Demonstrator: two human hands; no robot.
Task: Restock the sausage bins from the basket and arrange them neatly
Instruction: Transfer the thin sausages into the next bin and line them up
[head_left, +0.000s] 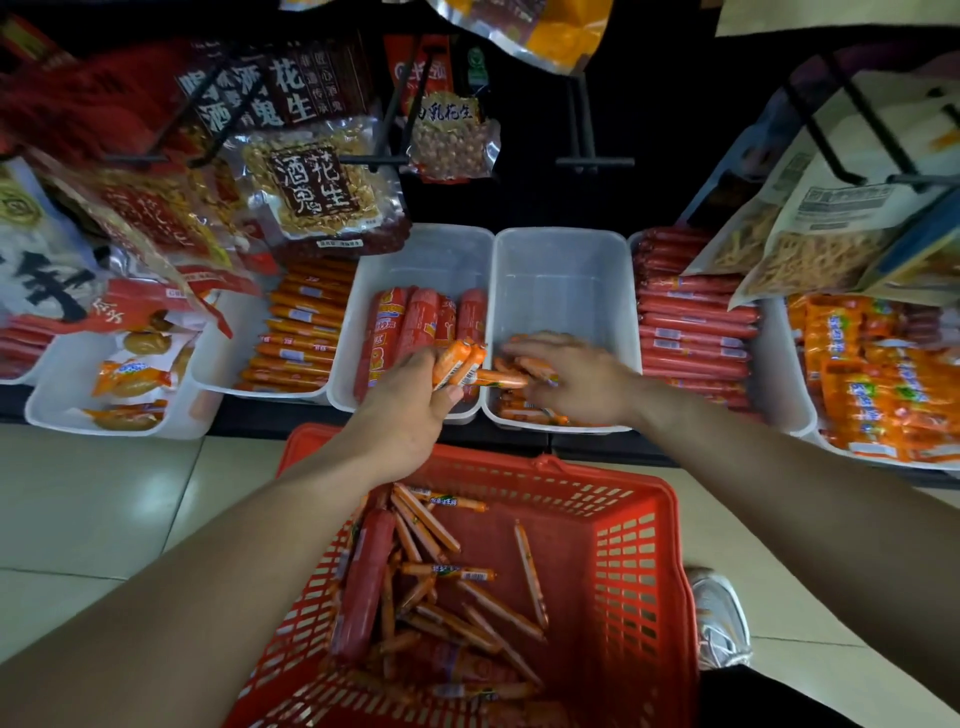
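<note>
Left hand (410, 400) grips thin orange sausages (460, 364) just left of the near-empty bin (563, 270); right hand (571, 379) lies flat inside, nearer.

The left hand (410, 410) is closed round a small bunch of thin orange sausages (460, 364), raised over the divide between two clear bins. The right hand (571, 376) lies flat, palm down, in the nearly empty bin (563, 280), pressing on the few thin sausages at its near end. The bin to the left (415, 260) holds thick red sausages (415, 325) side by side. Below the arms, a red basket (623, 571) on the tiled floor (104, 509) holds a loose jumble of thin sausages and one thick red one (366, 577).
</note>
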